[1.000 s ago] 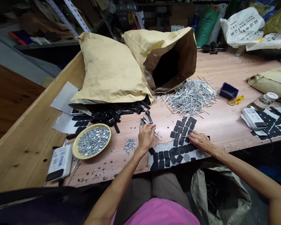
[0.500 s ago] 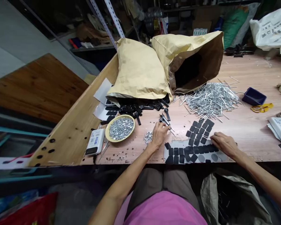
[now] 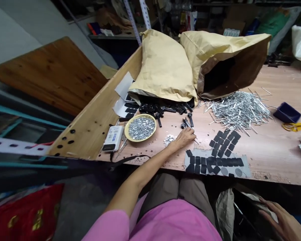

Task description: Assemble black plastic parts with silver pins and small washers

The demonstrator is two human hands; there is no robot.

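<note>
My left hand [image 3: 185, 138] rests low over the table, fingers drawn together around the metal rod of a black plastic piece [image 3: 183, 125]; the fingers hide most of the rod. A small heap of tiny shiny metal parts [image 3: 169, 140] lies by its wrist. My right hand [image 3: 283, 217] is below the table edge, over the mouth of an open sack [image 3: 225, 211], its fingers stretched and apart. Inside that sack are dark pieces and a thin metal rod [image 3: 238, 208]. Black rounded pads [image 3: 223, 142] lie in rows, more of them on a grey sheet [image 3: 245, 167].
A yellow bowl [image 3: 153, 131] of small metal parts stands left, beside a white device [image 3: 113, 139]. Behind are two big paper sacks [image 3: 165, 67] [image 3: 215, 42], black plastic parts [image 3: 168, 109] and a pile of metal rods [image 3: 240, 110]. A dark blue tray [image 3: 287, 112] sits right.
My right hand has left the pads on the table and moved down to the sack below the edge. My left hand has closed in over the black pieces. The view has shifted left.
</note>
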